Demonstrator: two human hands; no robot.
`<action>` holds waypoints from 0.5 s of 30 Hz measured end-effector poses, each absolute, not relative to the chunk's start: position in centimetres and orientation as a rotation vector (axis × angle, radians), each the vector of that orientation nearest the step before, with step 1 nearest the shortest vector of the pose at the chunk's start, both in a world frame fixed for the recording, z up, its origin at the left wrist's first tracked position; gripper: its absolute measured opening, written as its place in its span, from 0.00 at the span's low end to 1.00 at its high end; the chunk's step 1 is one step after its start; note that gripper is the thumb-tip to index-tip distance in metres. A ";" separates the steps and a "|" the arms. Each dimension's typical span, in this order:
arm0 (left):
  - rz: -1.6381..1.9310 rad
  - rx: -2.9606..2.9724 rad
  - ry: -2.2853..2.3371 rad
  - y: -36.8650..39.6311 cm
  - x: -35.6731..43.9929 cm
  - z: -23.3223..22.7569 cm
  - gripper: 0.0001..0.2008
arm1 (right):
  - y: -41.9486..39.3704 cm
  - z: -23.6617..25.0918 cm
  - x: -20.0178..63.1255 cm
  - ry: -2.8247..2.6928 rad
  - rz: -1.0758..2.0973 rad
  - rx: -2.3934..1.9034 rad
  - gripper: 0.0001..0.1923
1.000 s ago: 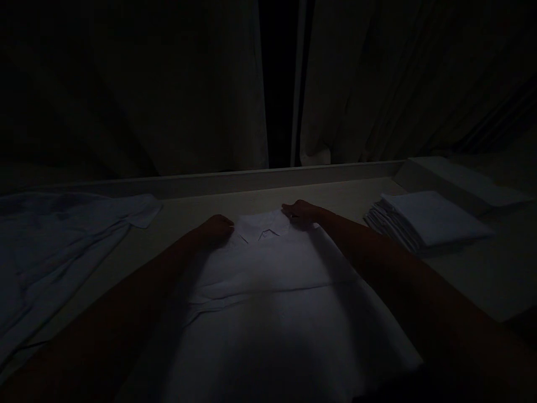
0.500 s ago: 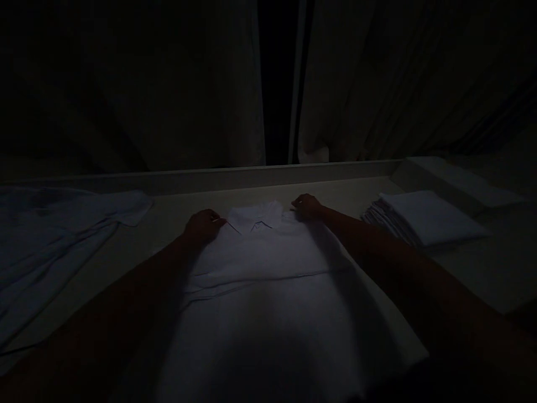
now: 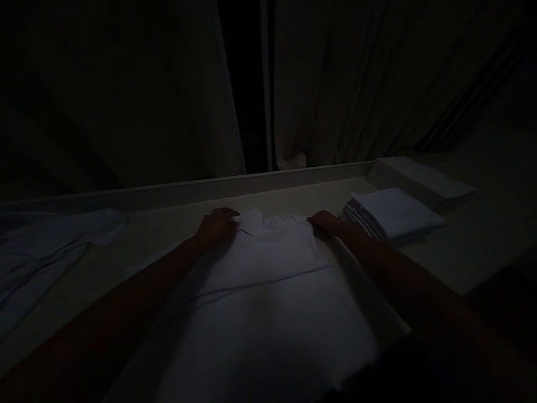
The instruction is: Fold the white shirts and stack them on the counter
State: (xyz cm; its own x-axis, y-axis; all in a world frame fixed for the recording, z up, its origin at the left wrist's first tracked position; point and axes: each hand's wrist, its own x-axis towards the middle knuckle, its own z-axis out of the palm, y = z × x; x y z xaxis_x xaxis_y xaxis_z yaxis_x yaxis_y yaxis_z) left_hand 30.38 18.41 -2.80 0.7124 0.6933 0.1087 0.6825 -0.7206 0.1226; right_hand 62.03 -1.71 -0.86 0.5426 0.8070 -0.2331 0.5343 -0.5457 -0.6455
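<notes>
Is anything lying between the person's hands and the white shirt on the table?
Nothing visible. The left hand rests on the white shirt by its collar, and the right hand touches its far right corner. The folded stack sits off to the right.

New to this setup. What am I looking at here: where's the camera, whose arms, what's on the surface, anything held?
There is no machine: a person works with bare hands, and the single camera sits on their head, looking forward and down, so both arms reach in from the bottom of the picture. The room is very dim. In the middle of the pale table lies a white collared shirt, partly folded. The left hand rests at the collar end, the right hand at the shirt's far right corner; whether either pinches the cloth is too dark to tell. To the right sits a stack of folded white cloths. To the left lies a loose pale shirt. Curtains hang behind.
</notes>
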 end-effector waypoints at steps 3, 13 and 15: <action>0.139 2.969 1.025 16.6 37.1 -2.9 0.22 | -1.9 -1.9 62.7 -1.080 0.769 -2.263 0.17; -0.083 3.046 1.266 17.4 42.6 -4.2 0.19 | -2.1 -6.1 63.3 -1.135 0.567 -2.286 0.16; -0.071 3.037 1.317 17.3 42.6 -4.5 0.20 | -2.0 -6.4 63.2 -1.182 0.459 -2.316 0.16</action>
State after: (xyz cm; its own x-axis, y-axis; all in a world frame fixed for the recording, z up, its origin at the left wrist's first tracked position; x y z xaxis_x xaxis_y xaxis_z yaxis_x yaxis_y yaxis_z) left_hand 42.57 17.33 -4.45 0.6851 0.7279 0.0280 0.7206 -0.6717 -0.1718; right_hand 63.16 -1.95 -6.39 0.5670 0.8206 -0.0713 0.6533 -0.5007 -0.5679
